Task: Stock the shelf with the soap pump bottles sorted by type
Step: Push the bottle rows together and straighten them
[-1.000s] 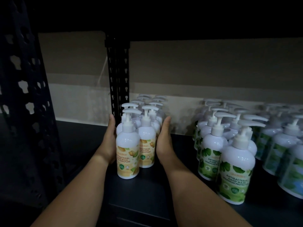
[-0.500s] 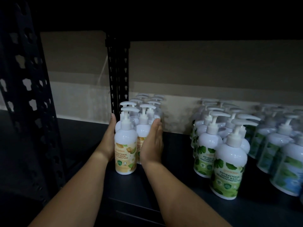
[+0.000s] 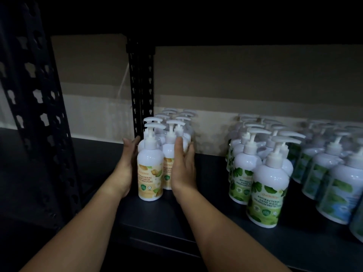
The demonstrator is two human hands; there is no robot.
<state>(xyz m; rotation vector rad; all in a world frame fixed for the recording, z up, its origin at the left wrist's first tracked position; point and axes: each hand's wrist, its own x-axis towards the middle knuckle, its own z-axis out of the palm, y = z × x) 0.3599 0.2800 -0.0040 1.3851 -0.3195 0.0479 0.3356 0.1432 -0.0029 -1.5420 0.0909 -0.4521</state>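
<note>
My left hand (image 3: 127, 163) lies flat, fingers straight, against the left flank of the yellow-label bottles (image 3: 150, 169) at the left end of the shelf (image 3: 206, 218), beside the upright post (image 3: 141, 85); my right hand (image 3: 183, 167) presses flat, fingers straight, on the front right bottle (image 3: 168, 154); neither hand grasps anything. The risk, as I judge it, is squeezing unevenly; these tall, narrow bottles could tip and knock the rows behind; a hard shove rightward might send one toward the green-label bottles (image 3: 267, 185), standing well apart, and mix the types.
</note>
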